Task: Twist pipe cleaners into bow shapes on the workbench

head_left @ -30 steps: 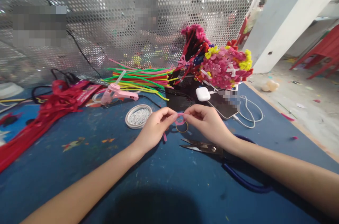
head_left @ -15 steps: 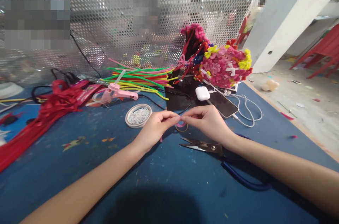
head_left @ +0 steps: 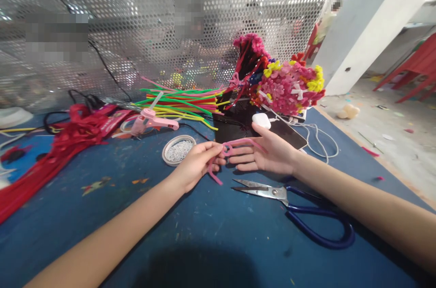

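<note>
My left hand is closed, pinching a pink pipe cleaner between thumb and fingers. A small loop shows at the pinch, and one loose end hangs below the fingers. The other end runs to the right across my right hand, which is open with palm up and fingers stretched toward the left hand. Scissors with dark blue handles lie just below the right hand, their blades slightly apart. A round dish of small pale beads stands to the left of the left hand.
Behind lie a pink glue gun, a pile of coloured pipe cleaners and pipe-cleaner flowers. A white earphone case rests near a phone with a white cable. Red ribbons cover the left side.
My right hand has let go near the left fingertips and turned palm up, fingers spread. The pink pipe cleaner now shows across it. The left hand keeps its pinch almost in place.
</note>
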Available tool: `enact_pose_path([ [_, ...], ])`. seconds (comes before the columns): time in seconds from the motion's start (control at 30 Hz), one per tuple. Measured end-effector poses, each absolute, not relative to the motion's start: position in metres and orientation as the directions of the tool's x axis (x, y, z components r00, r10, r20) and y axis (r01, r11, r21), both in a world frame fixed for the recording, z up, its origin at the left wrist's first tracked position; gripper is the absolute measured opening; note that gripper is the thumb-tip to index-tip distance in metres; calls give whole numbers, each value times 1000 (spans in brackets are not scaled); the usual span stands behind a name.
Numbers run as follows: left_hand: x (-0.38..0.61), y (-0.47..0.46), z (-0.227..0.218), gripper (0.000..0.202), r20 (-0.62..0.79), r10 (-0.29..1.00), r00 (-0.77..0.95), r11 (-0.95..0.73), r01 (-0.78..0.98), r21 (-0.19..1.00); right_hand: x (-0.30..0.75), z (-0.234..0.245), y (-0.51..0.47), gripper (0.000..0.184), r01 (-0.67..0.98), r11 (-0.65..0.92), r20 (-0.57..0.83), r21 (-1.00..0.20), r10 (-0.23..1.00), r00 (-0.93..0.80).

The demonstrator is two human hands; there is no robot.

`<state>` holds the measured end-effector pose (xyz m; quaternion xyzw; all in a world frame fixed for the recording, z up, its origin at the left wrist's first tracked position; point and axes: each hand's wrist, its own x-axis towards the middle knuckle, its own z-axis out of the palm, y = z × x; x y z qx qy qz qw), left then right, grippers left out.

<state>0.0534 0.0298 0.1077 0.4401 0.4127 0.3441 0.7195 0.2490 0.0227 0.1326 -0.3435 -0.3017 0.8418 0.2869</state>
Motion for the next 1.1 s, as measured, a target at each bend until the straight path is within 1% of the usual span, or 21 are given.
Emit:
enact_pose_path([
  [0.1, 52, 31, 109, 11, -329, 857, 397, 410, -139, 901, 250, 129, 23, 57, -259, -672, -399, -694, 658, -639],
  [0.3, 51, 31, 111, 9, -304, 875, 377, 392, -182, 902, 248, 121, 22, 44, -264, -622, -358, -737, 691, -628],
  [0.4, 51, 32, 110, 10, -294, 876, 383, 377, -161, 912, 247, 123, 22, 38, -209, -590, -379, -780, 710, -593],
  [0.43, 52, 32, 109, 11, -278, 874, 398, 356, -137, 924, 246, 124, 21, 35, -176, -552, -380, -815, 739, -556],
  [0.5, 52, 31, 109, 15, -222, 873, 435, 277, -66, 959, 244, 128, 20, 25, -74, -407, -335, -910, 831, -444],
  [0.57, 53, 28, 111, 19, -149, 876, 459, 158, 17, 987, 241, 133, 16, 18, 118, -217, -246, -969, 894, -375],
  [0.6, 53, 26, 113, 20, -115, 878, 464, 96, 65, 993, 240, 136, 14, 16, 230, -121, -202, -966, 906, -373],
  [0.67, 54, 22, 117, 22, -67, 879, 472, -14, 167, 986, 237, 140, 9, 15, 423, 77, -104, -903, 915, -389],
  [0.73, 55, 18, 120, 25, -51, 871, 489, -80, 244, 967, 235, 142, 5, 14, 542, 239, 18, -805, 925, -381],
  [0.77, 56, 17, 121, 26, -51, 865, 499, -94, 261, 961, 235, 142, 3, 14, 582, 287, 75, -761, 930, -361],
  [0.87, 57, 16, 121, 27, -43, 860, 509, -109, 266, 958, 233, 141, -1, 12, 671, 337, 167, -660, 937, -307],
  [0.97, 56, 18, 119, 27, -28, 860, 510, -128, 269, 954, 233, 140, -3, 10, 713, 393, 222, -581, 919, -326],
  [1.03, 56, 18, 119, 27, -36, 851, 524, -127, 272, 954, 234, 140, -4, 11, 712, 423, 223, -560, 905, -362],
  [1.1, 55, 18, 120, 28, -48, 839, 542, -127, 280, 951, 235, 138, -4, 11, 701, 422, 211, -574, 904, -371],
])
